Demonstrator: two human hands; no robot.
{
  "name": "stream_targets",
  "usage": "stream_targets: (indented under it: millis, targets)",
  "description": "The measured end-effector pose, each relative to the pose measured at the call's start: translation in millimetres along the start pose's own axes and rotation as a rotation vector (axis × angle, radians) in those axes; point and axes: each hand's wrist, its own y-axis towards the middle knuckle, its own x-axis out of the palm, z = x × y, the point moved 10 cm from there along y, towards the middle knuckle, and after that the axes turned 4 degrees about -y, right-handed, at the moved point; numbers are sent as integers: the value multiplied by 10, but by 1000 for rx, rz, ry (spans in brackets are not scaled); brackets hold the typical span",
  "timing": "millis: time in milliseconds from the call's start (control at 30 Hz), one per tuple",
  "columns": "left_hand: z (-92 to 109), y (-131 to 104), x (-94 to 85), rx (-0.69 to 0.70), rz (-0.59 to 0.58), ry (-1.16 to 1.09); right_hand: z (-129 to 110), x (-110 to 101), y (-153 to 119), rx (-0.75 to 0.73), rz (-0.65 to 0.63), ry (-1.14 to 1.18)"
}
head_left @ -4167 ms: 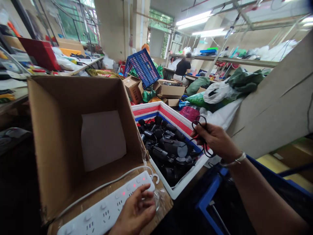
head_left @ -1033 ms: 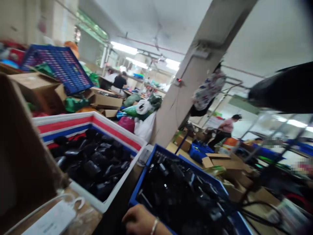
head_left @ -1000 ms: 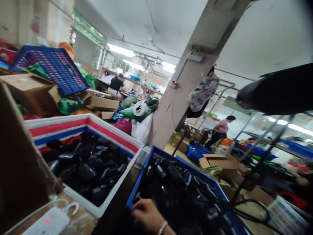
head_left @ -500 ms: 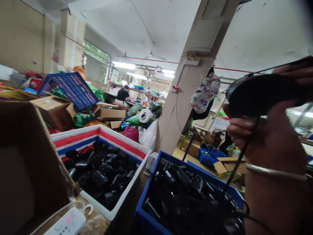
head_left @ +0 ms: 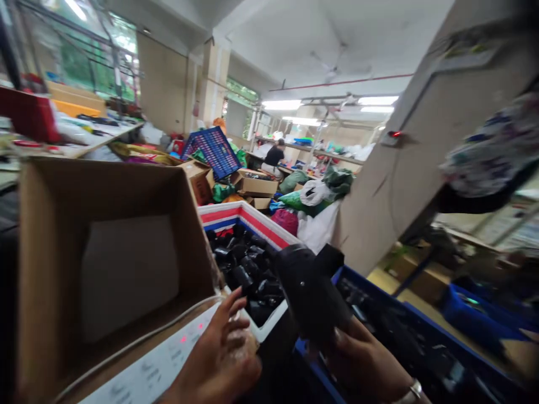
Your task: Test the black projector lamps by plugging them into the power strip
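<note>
My right hand (head_left: 364, 365) grips a black handheld device (head_left: 309, 289) by its lower part and holds it over the gap between the two bins. My left hand (head_left: 221, 356) rests with fingers apart on the end of a white power strip (head_left: 158, 370), whose red lights glow. The strip lies on the flap of an open cardboard box (head_left: 54, 235). Behind the device a white bin with red and blue stripes (head_left: 252, 210) holds several black devices. A blue crate (head_left: 421, 342) of black devices sits to the right.
A concrete pillar (head_left: 421, 163) stands right of the bins. Bags (head_left: 314, 193), cardboard boxes (head_left: 256, 185) and a tilted blue crate (head_left: 214, 148) pile up behind. A person (head_left: 273, 157) works at a far bench. A cluttered table (head_left: 84, 134) runs along the left.
My right hand has brought the black device down from face height to between the bins. The view swung left, and my left hand is back on the power strip.
</note>
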Motion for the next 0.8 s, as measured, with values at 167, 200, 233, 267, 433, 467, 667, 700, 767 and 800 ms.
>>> stream_targets:
  millis: [167, 200, 233, 267, 433, 467, 667, 700, 767, 800]
  targets:
    - [277, 278, -50, 80, 40, 104, 382, 195, 313, 49, -264, -395]
    - [326, 300, -48, 95, 36, 185, 441, 222, 352, 57, -302, -455]
    - [366, 311, -38, 112, 29, 264, 482, 244, 389, 58, -319, -490]
    - [388, 312, -32, 123, 30, 342, 516, 274, 421, 59, -329, -510]
    - [297, 242, -124, 79, 147, 619, 605, 664, 485, -6, -500, -505]
    - [228, 237, -119, 36, 126, 619, 608, 726, 499, -33, -518, -513]
    - [-133, 183, -256, -157, 69, 432, 481, 358, 780, -133, -282, -600]
    - [-189, 150, -327, -181, 91, 374, 394, 117, 838, -172, -161, -605]
    - [-319, 62, -466, -242, 131, 229, 308, -406, 882, -221, 36, -578]
    - [-383, 15, -523, -276, 146, 162, 388, -601, 881, -189, 45, -554]
